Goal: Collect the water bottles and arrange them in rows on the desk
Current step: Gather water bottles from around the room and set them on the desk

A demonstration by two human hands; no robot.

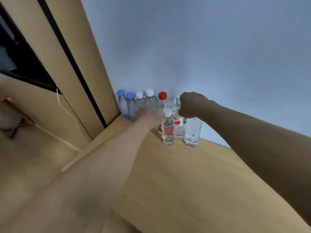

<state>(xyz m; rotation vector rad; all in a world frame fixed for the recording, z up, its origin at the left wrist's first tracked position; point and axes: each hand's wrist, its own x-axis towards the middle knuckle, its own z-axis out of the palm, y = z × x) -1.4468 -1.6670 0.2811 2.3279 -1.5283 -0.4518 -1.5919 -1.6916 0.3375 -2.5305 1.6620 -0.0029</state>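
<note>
The right hand [193, 105] is curled into a fist over the top of a tall clear plastic bottle [193, 132], its cap hidden inside the grip, so it reads as clamped on that bottle's neck. The bottle's base sits on the pale wooden desk [185, 182], the rightmost of the group. The left hand [146, 115] reaches in lower and wraps the body of a clear bottle with a white cap [150, 98]; its fingers are on the far side, so whether they squeeze or only rest against it cannot be told.

Taking the red-capped clear bottle [162, 98] as the landmark: left of it, along the white wall [202, 47], stand the white-capped one in the left hand, another white-capped bottle [139, 98], then two blue-capped bottles [125, 105] in the corner by the tan wooden panel [94, 73]. In front of it stands a small white-capped bottle with a red label [168, 126], and to its right a red-labelled bottle [179, 126], beside the one in the right hand.

By the look of it, collecting is largely done: a back row stands against the wall and a front row is started. What remains is likely squaring up the front row; whether more bottles lie elsewhere cannot be seen.
</note>
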